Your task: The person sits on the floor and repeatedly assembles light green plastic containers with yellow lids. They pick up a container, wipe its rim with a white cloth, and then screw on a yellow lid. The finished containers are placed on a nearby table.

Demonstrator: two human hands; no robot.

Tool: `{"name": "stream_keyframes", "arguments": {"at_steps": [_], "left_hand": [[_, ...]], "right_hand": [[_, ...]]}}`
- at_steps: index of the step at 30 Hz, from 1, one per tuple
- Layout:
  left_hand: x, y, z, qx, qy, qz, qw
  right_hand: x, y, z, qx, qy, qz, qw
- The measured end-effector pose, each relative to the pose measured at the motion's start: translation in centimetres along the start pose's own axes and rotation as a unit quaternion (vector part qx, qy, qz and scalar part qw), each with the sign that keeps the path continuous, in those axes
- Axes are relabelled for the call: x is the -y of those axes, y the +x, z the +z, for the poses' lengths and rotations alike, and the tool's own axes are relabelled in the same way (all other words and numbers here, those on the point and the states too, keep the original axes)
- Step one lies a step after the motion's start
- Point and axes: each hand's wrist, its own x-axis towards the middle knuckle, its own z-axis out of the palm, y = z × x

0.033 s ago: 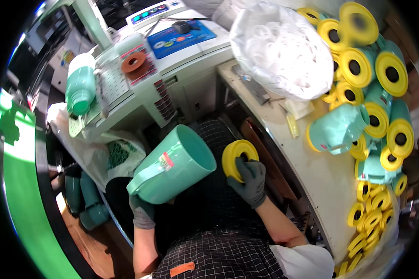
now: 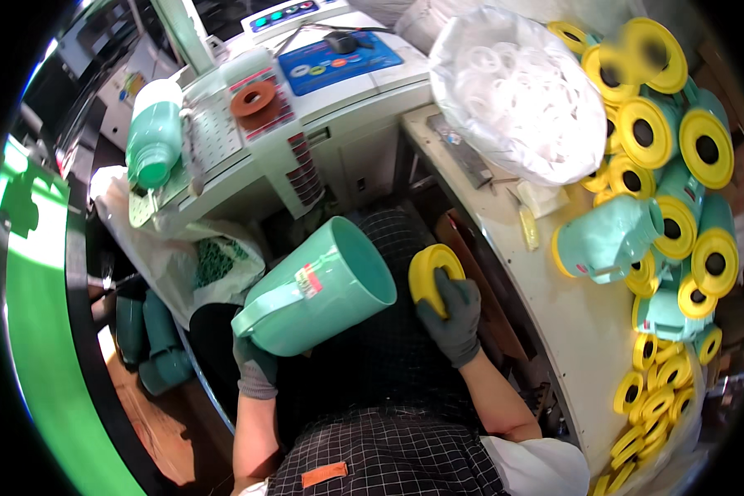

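Note:
A teal plastic jug (image 2: pixel 318 289) with a side handle and a small red-and-white label lies tilted over my lap, its wide open end toward the upper right. My gloved left hand (image 2: pixel 255 364) is closed around its lower end, fingers partly hidden behind the jug. To the right of the jug's mouth, a thick yellow ring-shaped cap (image 2: pixel 426 281) is gripped by my gloved right hand (image 2: pixel 455 321), thumb and fingers around its edge. The ring and the jug are apart. Both hands wear grey gloves.
On the right bench (image 2: pixel 546 306) are a white bag of clear rings (image 2: pixel 529 107), a teal jug with a yellow base (image 2: pixel 608 236), stacked yellow-ended jugs (image 2: pixel 707 149) and loose yellow rings (image 2: pixel 657 405). A machine table (image 2: pixel 364 91) ahead bears an orange ring (image 2: pixel 253 98).
The yellow ring has turned slightly in my right hand and shows more edge-on. The surroundings sit a little farther right in view. Both hands keep their hold.

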Motion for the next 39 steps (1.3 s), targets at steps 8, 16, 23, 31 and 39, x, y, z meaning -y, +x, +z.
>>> {"name": "stream_keyframes", "arguments": {"at_steps": [8,16,23,31,39], "left_hand": [[2.6,-1.9,3.4,-0.021,0.207,0.147,0.967],[2.3,-1.7,5.1,0.070,0.000,-0.132,0.989],[1.1,-2.3,7.4,0.017,0.083,-0.057,0.995],[0.7,-2.2,5.3,-0.054,0.158,0.187,0.968],[-6.8,-5.8,18.5,0.214,0.582,0.580,0.529]], "right_hand": [[7.0,9.4,-2.4,0.008,0.315,-0.053,0.947],[6.4,8.0,-2.0,-0.003,0.285,-0.171,0.943],[6.8,7.5,-3.1,0.016,0.293,-0.132,0.947],[7.9,7.1,-3.0,-0.015,0.349,-0.011,0.937],[5.4,7.1,-2.9,0.145,0.466,0.299,0.820]]}}
